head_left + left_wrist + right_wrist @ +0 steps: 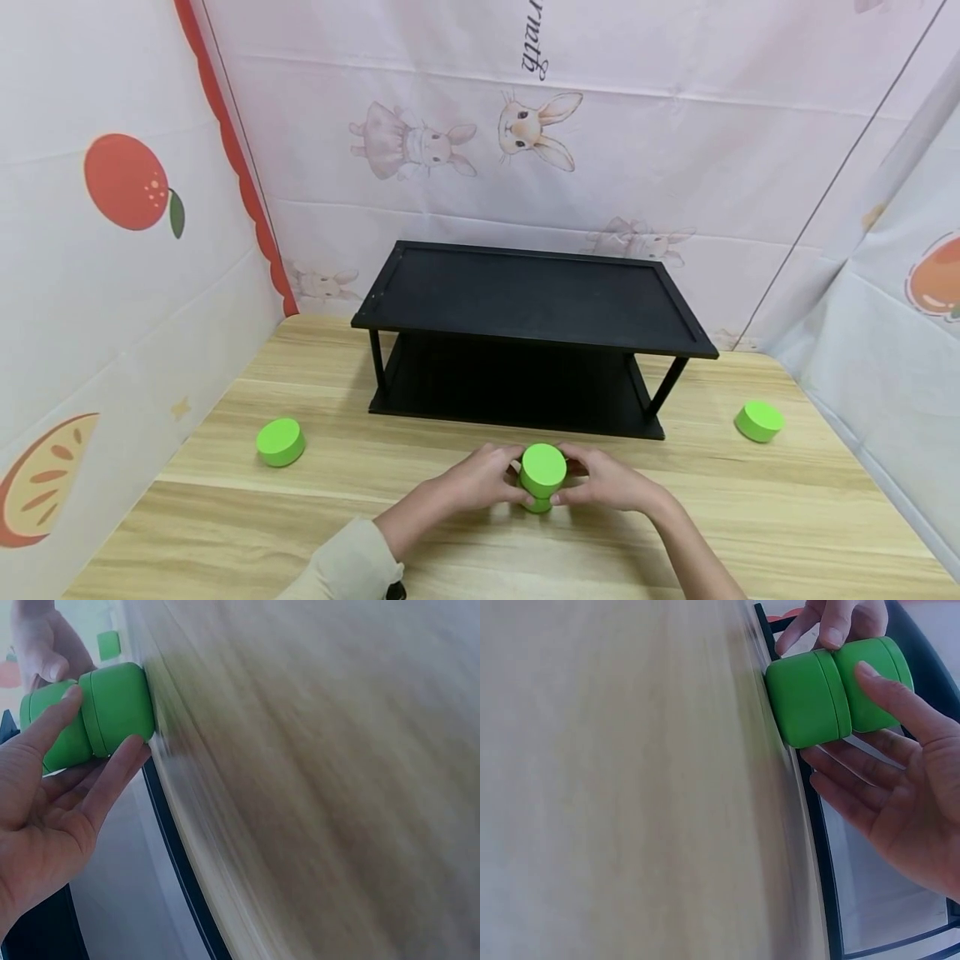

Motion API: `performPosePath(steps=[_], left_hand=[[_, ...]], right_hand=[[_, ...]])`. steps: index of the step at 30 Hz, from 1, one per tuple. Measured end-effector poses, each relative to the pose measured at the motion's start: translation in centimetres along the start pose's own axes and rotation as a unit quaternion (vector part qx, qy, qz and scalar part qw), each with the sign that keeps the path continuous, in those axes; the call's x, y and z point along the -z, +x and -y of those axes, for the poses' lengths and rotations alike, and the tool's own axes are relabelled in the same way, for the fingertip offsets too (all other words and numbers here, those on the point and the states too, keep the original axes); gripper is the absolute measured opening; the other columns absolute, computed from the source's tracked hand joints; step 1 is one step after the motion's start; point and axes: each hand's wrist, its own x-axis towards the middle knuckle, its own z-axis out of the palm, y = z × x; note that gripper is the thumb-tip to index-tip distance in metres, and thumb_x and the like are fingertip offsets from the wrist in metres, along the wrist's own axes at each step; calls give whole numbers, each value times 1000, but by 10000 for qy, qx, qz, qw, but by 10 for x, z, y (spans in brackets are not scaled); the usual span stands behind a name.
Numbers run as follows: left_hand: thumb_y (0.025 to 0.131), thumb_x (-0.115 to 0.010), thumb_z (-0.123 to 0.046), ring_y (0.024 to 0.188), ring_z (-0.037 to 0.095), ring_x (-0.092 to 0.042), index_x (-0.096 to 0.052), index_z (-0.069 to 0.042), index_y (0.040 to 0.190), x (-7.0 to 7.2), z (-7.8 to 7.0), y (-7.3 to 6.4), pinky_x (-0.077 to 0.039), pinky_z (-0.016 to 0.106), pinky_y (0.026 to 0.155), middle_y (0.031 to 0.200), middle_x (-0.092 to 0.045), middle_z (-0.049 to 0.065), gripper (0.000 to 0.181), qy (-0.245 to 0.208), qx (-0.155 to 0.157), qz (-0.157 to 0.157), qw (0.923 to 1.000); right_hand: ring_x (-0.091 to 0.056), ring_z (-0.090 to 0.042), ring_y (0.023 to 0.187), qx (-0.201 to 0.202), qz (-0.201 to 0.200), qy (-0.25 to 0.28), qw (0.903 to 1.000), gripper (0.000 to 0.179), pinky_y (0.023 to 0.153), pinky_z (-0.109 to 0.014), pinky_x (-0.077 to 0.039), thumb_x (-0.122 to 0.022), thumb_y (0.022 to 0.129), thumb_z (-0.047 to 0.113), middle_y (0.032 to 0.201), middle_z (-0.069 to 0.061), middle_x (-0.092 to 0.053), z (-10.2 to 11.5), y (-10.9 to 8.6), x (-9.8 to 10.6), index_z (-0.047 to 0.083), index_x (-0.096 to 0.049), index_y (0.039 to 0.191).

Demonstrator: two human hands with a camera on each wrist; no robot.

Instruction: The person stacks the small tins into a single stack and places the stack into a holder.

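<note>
Two small green round lidded containers stand stacked on the wooden table, the upper container [543,467] directly over the lower container [537,505]. From the left, my left hand [483,479] grips the stack, its thumb by the seam between the two in the left wrist view. Opposite it, my right hand [609,480] holds the same stack, its thumb across the upper container [861,705] in the right wrist view. The lower container [802,701] appears to touch the tabletop. Part of each hand's fingers is hidden behind the containers.
Behind the stack stands a black two-tier rack [525,296] with thin posts. One green container [281,442] sits on the table at the left, another green container [759,422] at the right. Printed cloth [465,200] hangs behind and at both sides.
</note>
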Motion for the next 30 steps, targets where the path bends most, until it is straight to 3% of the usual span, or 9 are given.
performPosePath(steps=[13,23,30], left_hand=[[72,-79,-15,89,7,-59,-58,-6,114,-2,0,0,-48,16,76,105,-62,0,47,11,19,-37,10000],[71,-80,-20,91,8,-59,-59,-8,112,-2,1,-2,-47,17,78,105,-63,-2,47,289,-11,-99,9995],[72,-79,-16,91,8,-59,-59,-6,113,-2,2,-2,-48,16,76,105,-62,0,47,181,-42,-89,9998]], right_hand=[[-55,-20,105,187,-180,-38,9997,53,91,-35,-44,-73,79,26,115,-3,-56,-3,-1,-4,4,-51,122],[-54,-23,104,361,-437,175,9982,54,89,-39,-45,-74,78,19,117,-4,-55,-6,-4,-9,4,-50,124],[-53,-22,105,241,-470,139,9985,54,89,-37,-45,-74,78,23,117,-3,-55,-6,-3,-10,5,-51,124]])
